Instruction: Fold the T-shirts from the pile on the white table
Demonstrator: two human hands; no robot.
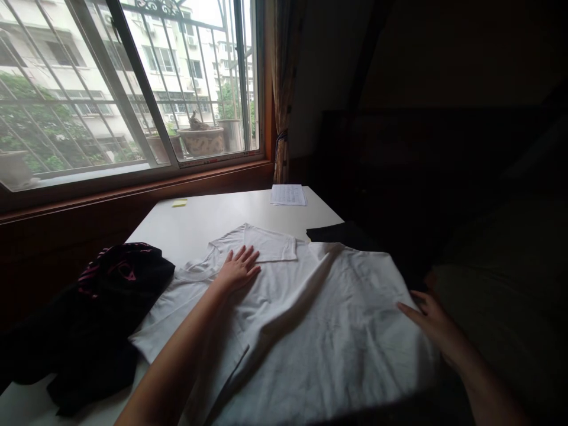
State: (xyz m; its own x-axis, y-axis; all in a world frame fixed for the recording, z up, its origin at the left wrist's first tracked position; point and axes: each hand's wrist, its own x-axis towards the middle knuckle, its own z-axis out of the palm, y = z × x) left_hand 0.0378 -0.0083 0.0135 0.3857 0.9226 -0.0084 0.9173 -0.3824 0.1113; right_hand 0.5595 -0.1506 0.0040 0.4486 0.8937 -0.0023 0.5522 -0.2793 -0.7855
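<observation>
A white T-shirt (337, 331) lies spread over the table, its collar toward the left and its hem toward the right. My left hand (239, 267) rests flat on the upper part of the shirt near a sleeve, fingers spread. At the right, my right hand (423, 313) pinches the shirt's hem edge, thumb over the cloth and the other fingers partly hidden behind it. A long raised fold runs diagonally across the shirt between my hands. The hem side hangs past the table's right edge.
Dark clothing with pink markings (119, 284) is heaped at the left. Farther back on the white table (222, 208) are printed papers (288, 195) and a yellow note (180, 203). A dark flat item (331, 232) lies behind the shirt. Beyond is a barred window (146, 100) with a curtain (284, 89).
</observation>
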